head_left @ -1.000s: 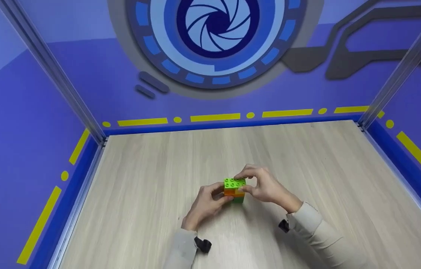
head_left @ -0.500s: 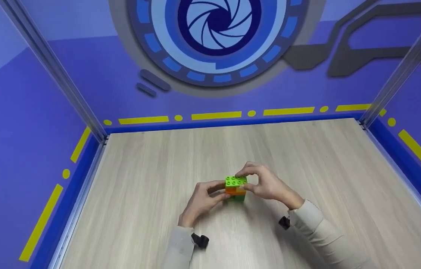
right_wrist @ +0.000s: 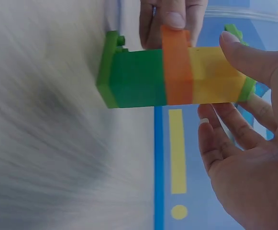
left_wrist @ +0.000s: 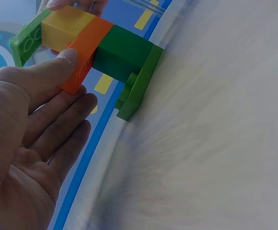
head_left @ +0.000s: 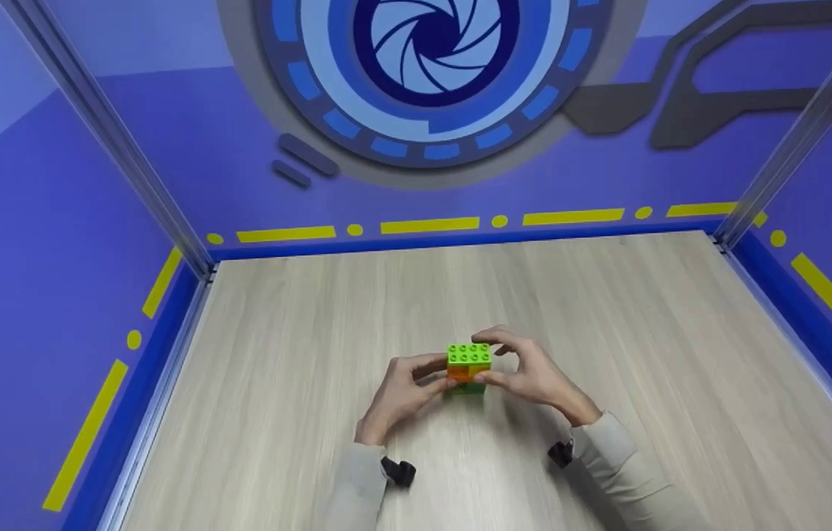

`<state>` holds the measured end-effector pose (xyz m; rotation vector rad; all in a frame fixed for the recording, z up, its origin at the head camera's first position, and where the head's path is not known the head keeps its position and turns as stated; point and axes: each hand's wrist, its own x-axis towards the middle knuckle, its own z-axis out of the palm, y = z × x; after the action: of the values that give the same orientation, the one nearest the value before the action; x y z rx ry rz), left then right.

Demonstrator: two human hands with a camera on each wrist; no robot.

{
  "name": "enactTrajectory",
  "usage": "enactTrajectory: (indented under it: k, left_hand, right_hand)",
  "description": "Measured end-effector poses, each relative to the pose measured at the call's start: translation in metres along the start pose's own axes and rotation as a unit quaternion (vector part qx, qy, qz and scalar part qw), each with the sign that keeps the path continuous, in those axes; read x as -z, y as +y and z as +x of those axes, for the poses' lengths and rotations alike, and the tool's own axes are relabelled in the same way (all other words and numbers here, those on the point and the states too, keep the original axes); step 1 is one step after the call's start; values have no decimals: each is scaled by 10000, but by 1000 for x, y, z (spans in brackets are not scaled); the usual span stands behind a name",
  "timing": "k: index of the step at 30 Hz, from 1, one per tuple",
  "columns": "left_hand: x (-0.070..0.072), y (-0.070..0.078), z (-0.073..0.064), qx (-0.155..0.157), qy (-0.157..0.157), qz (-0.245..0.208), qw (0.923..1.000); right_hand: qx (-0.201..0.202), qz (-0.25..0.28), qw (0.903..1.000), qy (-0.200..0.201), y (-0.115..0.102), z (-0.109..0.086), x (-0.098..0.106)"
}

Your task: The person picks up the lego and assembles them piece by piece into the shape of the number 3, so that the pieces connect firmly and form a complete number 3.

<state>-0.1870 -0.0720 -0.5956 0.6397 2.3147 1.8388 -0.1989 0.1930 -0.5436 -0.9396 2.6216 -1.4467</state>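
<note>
A small tower of toy building bricks stands upright between the two hands. Its top is a light green plate (head_left: 469,355) with studs. Below come a yellow brick (right_wrist: 217,76), a wider orange plate (right_wrist: 177,67), a dark green brick (right_wrist: 139,79) and a green base plate (right_wrist: 105,72) close over the table. My left hand (head_left: 397,394) pinches the orange plate from the left, thumb in front. On the right side, my right hand (head_left: 534,372) holds the upper part, its thumb against the yellow brick and its fingers curled around the far side.
The light wooden tabletop (head_left: 298,332) runs back to a blue-purple wall (head_left: 180,147) with yellow markings. Metal posts stand at both back corners. Each wrist wears a black camera strap, such as the left black mount (head_left: 400,472).
My right fingers have lifted off the top plate's studs, and the right thumb has slid lower, to the yellow brick. My left hand keeps its pinch on the orange plate.
</note>
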Motion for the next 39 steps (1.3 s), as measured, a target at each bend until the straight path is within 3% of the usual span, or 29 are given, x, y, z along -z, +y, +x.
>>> enactTrajectory:
  k: [14,29,39]
  left_hand:
    - [1,1,-2,46,-20,117,9999]
    - [1,3,-1,131,-3,64,9999]
    - [1,8,-1,98,-4,-50,9999]
  right_hand:
    - [-580,765,9953,149,23,-13,-18]
    - [-1016,1270,9865,174,26,-20,-18]
    - [-880,1285,9877,135,25,-18,-15]
